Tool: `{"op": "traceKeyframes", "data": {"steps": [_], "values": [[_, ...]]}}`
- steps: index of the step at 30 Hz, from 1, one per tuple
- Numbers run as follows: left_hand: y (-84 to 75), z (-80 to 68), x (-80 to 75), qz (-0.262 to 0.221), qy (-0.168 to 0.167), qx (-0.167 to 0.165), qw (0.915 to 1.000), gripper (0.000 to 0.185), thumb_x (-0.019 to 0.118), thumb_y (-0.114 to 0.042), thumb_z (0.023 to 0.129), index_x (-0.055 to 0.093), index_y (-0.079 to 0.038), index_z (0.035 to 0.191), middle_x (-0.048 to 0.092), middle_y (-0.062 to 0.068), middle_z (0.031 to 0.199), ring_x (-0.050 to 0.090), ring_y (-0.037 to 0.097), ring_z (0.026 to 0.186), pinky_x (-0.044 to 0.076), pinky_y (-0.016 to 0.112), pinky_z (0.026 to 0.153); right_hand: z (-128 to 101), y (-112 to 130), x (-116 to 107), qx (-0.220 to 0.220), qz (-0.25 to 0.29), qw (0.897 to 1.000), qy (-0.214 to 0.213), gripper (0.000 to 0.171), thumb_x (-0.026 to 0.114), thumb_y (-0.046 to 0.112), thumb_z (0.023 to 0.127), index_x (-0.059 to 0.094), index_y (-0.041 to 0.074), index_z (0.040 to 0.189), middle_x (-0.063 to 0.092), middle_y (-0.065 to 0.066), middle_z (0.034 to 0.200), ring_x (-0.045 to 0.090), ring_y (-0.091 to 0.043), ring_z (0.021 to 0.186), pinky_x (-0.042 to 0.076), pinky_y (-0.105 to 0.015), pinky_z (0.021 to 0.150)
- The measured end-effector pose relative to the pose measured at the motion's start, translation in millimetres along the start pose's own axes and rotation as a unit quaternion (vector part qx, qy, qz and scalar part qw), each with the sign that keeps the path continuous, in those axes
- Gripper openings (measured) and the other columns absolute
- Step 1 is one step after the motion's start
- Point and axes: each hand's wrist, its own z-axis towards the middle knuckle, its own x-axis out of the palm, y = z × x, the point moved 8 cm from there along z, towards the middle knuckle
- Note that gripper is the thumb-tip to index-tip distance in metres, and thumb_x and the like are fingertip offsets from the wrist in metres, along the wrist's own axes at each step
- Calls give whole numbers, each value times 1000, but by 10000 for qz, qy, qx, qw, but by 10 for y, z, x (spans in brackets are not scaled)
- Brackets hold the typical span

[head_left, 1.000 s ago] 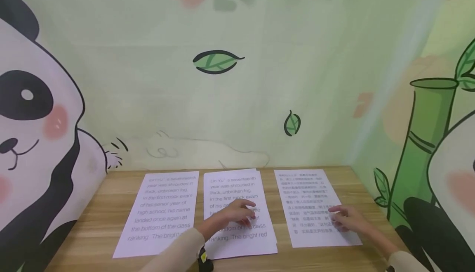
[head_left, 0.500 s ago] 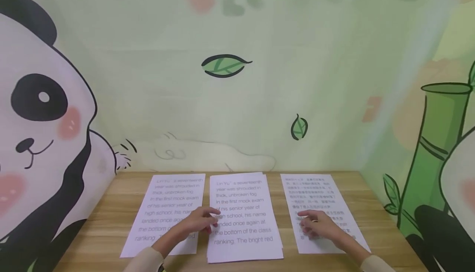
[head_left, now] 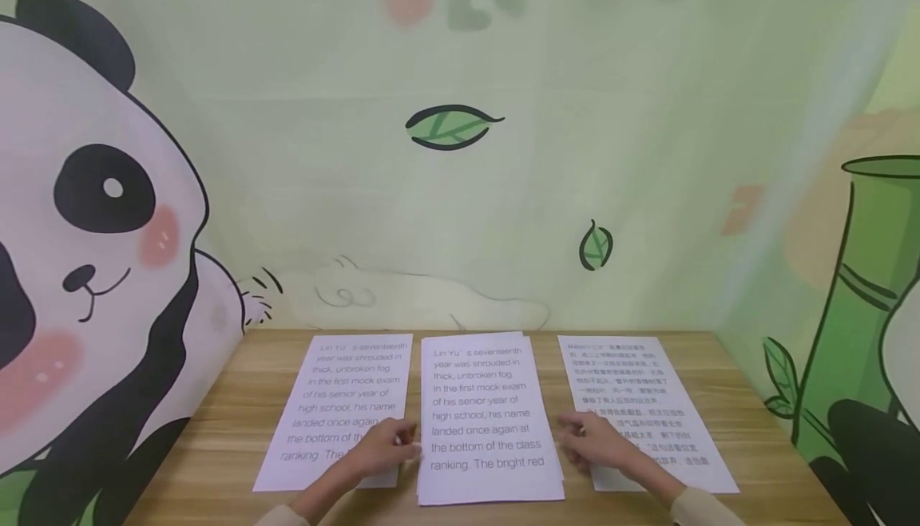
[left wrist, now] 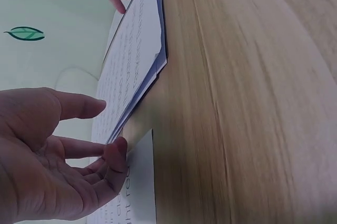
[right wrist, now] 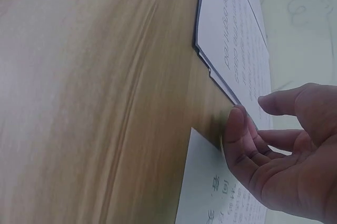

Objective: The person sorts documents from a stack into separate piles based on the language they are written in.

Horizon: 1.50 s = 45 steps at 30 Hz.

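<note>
A stack of printed paper sheets [head_left: 489, 430] with large English text lies in the middle of the table, its lower sheets jutting out unevenly. My left hand [head_left: 384, 450] is at the stack's left side, over the right edge of another English sheet [head_left: 345, 398]. In the left wrist view its fingertips [left wrist: 117, 153] come right up to the stack's edge, the thumb apart above. My right hand [head_left: 592, 440] mirrors this on the right, over a sheet of Chinese text [head_left: 632, 382]. Its fingers are loosely bent beside the stack [right wrist: 231, 39], the thumb raised away from them.
The wooden table [head_left: 216, 430] has its far edge against a pale green wall cloth [head_left: 323, 175]. Printed on the cloth are a panda [head_left: 136, 270], leaves and a bamboo stem [head_left: 873, 270].
Both hands have moved leftward: the left from over the middle stack to its left edge, the right from the Chinese sheet to the stack's right edge. The head view has turned slightly left.
</note>
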Motion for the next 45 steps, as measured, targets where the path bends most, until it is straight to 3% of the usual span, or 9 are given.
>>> {"op": "traceKeyframes", "data": {"steps": [2,8,20,30,34,39,45], "values": [[-33,1,23,-36,-1,81,10000,17,70,-11,88,67,3,98,65,7,88,56,14,69,45,22,61,10,7,20,45,-92,9999,15,54,62,16,97,49,-15,140,67,-6,79,64,-16,65,59,-32,61],[-82,20,59,-38,25,3,10000,26,71,-11,87,70,5,107,65,8,90,55,16,74,45,22,62,51,75,59,-23,-251,9997,26,41,61,15,97,61,-8,131,68,-4,80,63,-16,69,57,-32,63],[-87,60,119,-105,216,-382,9990,18,70,-13,91,68,0,104,63,7,92,55,17,78,46,26,65,80,52,110,302,-270,9992,75,49,61,15,98,54,-9,139,66,-3,89,65,-15,76,59,-32,67],[-127,32,119,46,210,-290,9993,27,69,-14,92,70,-2,115,67,7,101,54,18,89,45,29,74,-23,158,115,-212,-124,9994,261,51,61,13,98,50,-15,140,66,-6,93,64,-18,76,58,-32,64],[-112,32,97,198,-5,-271,9994,42,70,-14,91,64,5,128,66,10,105,53,19,91,45,28,74,-44,165,109,-254,-139,9993,236,52,62,14,98,51,-14,139,66,-5,92,64,-18,74,56,-30,61],[-93,24,76,-153,-294,-370,9988,50,69,-14,92,56,9,135,66,9,104,62,18,92,53,28,74,-42,155,82,-79,-51,10000,-25,51,65,13,95,54,-11,139,66,-5,97,66,-18,79,58,-30,64],[-37,29,80,-799,-510,-595,9937,45,70,-8,89,59,8,129,67,10,99,67,17,82,59,35,68,-24,92,91,30,668,9976,-176,58,71,13,91,52,-9,140,72,-12,105,72,-21,87,63,-36,73]]}}
